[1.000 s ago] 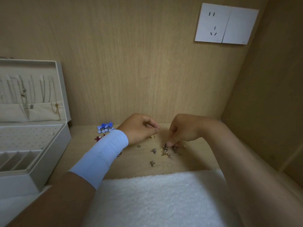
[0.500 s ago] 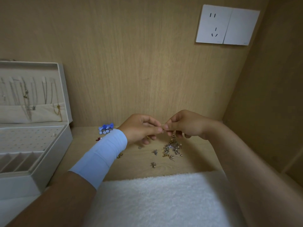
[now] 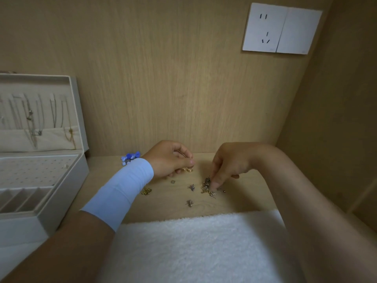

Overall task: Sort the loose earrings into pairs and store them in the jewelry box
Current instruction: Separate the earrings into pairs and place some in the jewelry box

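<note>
**A:** How far along is the sorting looking?

**B:** Early, I'm judging. The jewelry box (image 3: 61, 201) is standing open at the left edge of the tabletop (image 3: 167, 210). Its perforated panel (image 3: 34, 170) is showing almost nothing pinned, and the front compartments (image 3: 22, 198) are looking bare. Only necklaces (image 3: 30, 119) are hanging in the lid.

**A:** And the earrings?

**B:** Most are lying loose in a pile (image 3: 208, 185) right of the tabletop's middle. A silver earring (image 3: 191, 187) is sitting just left of the pile, and another silver piece (image 3: 190, 202) is lying nearer the towel (image 3: 193, 242) along the front edge. A gold cluster (image 3: 146, 191) is lying beside the pale blue sleeve (image 3: 122, 190), and blue earrings (image 3: 130, 157) are sitting at the back edge.

**A:** What are the hands doing?

**B:** The right hand (image 3: 228, 166) is reaching down with its fingers bunched and the tips touching the pile. Whether it's pinching a piece, I cannot tell. The left hand (image 3: 171, 158) is curling its fingers and pinching a thin wire piece (image 3: 183, 155) between thumb and forefinger, just over a couple of gold earrings (image 3: 186, 169).

**A:** So what's remaining?

**B:** Nearly everything, I'm guessing. Matching is only getting going, and no pair is showing in the box.
</note>
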Demonstrator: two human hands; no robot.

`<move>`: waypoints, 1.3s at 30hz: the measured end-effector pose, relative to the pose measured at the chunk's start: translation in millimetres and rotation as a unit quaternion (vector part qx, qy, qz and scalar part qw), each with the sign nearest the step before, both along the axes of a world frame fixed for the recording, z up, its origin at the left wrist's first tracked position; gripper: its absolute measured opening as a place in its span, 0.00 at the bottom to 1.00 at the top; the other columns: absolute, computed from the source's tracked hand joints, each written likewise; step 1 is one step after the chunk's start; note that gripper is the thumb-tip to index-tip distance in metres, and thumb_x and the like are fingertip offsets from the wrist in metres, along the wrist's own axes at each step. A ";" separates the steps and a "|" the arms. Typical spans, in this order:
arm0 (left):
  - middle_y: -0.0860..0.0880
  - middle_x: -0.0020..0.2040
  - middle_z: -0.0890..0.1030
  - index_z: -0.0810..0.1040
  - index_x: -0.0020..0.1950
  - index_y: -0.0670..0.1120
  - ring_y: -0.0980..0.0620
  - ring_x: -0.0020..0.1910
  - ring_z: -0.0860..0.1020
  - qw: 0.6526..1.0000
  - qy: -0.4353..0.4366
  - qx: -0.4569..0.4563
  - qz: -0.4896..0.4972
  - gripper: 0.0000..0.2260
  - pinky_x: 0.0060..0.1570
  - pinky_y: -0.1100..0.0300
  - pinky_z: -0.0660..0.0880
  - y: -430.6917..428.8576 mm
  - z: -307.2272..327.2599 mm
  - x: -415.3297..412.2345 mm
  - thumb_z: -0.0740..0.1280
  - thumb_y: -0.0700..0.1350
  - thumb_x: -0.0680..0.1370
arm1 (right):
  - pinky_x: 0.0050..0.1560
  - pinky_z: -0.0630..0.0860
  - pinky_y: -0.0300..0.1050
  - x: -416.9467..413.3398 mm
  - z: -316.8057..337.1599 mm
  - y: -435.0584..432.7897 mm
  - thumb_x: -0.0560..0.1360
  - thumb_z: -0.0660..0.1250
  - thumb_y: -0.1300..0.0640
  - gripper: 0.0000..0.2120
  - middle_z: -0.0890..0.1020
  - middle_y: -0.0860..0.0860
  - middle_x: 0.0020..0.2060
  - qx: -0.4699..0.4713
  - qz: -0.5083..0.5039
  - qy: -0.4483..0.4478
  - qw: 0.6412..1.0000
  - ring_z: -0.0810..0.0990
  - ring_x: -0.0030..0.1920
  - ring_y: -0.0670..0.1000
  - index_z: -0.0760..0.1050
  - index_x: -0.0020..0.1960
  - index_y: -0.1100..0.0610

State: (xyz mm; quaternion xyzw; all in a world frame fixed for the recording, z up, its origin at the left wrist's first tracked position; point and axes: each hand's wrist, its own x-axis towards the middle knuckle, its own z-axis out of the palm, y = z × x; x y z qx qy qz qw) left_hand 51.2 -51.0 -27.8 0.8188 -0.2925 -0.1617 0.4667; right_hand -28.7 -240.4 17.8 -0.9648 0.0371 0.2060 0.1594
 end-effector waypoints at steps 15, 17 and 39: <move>0.53 0.43 0.86 0.84 0.47 0.52 0.60 0.45 0.82 0.968 -0.103 0.208 -0.097 0.04 0.48 0.71 0.75 37.6 4.5 -29.3 0.74 0.46 0.73 | 0.36 0.71 0.38 -2.0 -0.8 20.7 0.70 0.77 0.44 0.16 0.83 0.48 0.36 -0.041 0.020 -0.026 0.999 0.75 0.31 0.46 0.86 0.49 0.55; 0.54 0.42 0.86 0.84 0.47 0.52 0.60 0.43 0.82 0.972 -0.095 0.192 -0.093 0.04 0.47 0.70 0.75 38.9 5.8 -29.0 0.74 0.45 0.74 | 0.36 0.71 0.38 -2.8 0.5 20.5 0.71 0.76 0.45 0.14 0.81 0.43 0.29 -0.036 0.024 -0.037 0.998 0.75 0.30 0.45 0.86 0.48 0.55; 0.65 0.35 0.80 0.84 0.37 0.57 0.63 0.40 0.78 0.935 -0.198 0.284 0.078 0.05 0.46 0.64 0.75 140.1 22.8 -27.2 0.74 0.46 0.70 | 0.41 0.68 0.25 16.1 -30.4 113.9 0.72 0.76 0.59 0.05 0.83 0.39 0.36 0.162 0.105 -0.234 0.953 0.78 0.37 0.32 0.86 0.43 0.49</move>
